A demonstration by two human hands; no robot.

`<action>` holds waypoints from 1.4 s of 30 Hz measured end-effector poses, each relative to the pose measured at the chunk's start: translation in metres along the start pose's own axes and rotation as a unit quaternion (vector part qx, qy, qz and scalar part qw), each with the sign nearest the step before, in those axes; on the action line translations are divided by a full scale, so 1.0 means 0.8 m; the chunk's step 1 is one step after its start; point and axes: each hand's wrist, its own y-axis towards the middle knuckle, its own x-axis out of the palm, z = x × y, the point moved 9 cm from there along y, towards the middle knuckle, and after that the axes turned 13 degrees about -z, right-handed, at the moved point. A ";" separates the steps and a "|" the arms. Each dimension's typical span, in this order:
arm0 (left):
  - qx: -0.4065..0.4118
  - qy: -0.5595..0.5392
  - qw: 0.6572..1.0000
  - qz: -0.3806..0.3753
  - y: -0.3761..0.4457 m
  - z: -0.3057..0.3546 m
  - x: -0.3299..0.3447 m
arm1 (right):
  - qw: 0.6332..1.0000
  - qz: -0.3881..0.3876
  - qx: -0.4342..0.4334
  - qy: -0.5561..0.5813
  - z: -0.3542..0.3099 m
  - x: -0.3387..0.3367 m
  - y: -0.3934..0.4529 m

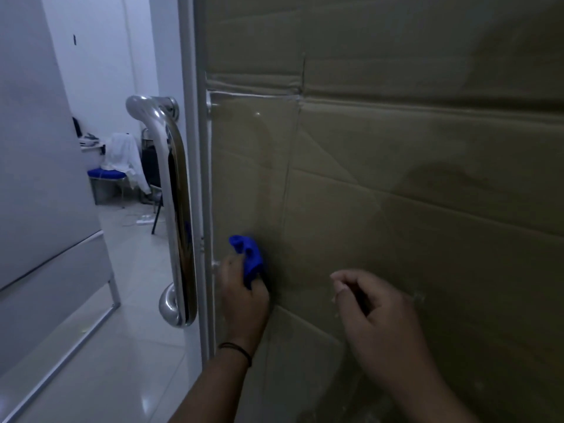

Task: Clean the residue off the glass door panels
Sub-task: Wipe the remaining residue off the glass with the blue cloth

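Glass door panel (396, 184): filling the right of the view, standing upright, backed by brown cardboard (427, 56) pressed behind the pane. Judging as rigid, smooth, slippery under fingers, fragile at the edge; not to be gripped at all, only pressed flat and evenly. Faint whitish specks of residue (419, 296) showing near the lower middle, more scattered toward the bottom edge; too small to count.

Blue cloth (248, 259): bunched, soft, light, conforming to the pane. Lying against the glass close to the panel's left edge, low, beside the frame (195, 148). Best held as a wad in the palm, presumably, so pressure spreads.

Left hand (244, 297): grip clamped on the blue cloth, pushing it onto the glass. Dark band (236, 351) circling the wrist.

Right hand (375, 309): thumb and forefinger pinched together, tips at the glass, apparently picking at a speck; whether anything is held between them, cannot tell.

Metal pull handle (174, 209): curved, polished, fixed on the far side of the frame, left of the cloth.

Count: panels in view, one; cloths, one; hands, two; handles, one; cardboard sheets, at least two, seam visible.

Beyond the door: tiled floor (122, 346), blue chair (105, 174) draped with white fabric (122, 154).
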 end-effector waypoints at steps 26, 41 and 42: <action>0.166 -0.063 0.979 -0.100 -0.026 0.029 0.034 | 0.994 0.101 -0.025 0.024 -0.028 -0.031 0.001; 0.150 -0.058 0.983 -0.084 -0.028 0.063 0.061 | 0.984 0.175 -0.001 0.013 -0.015 -0.086 -0.044; 0.176 -0.056 0.977 -0.106 -0.043 0.078 0.072 | 0.984 0.176 0.004 0.013 -0.013 -0.088 -0.046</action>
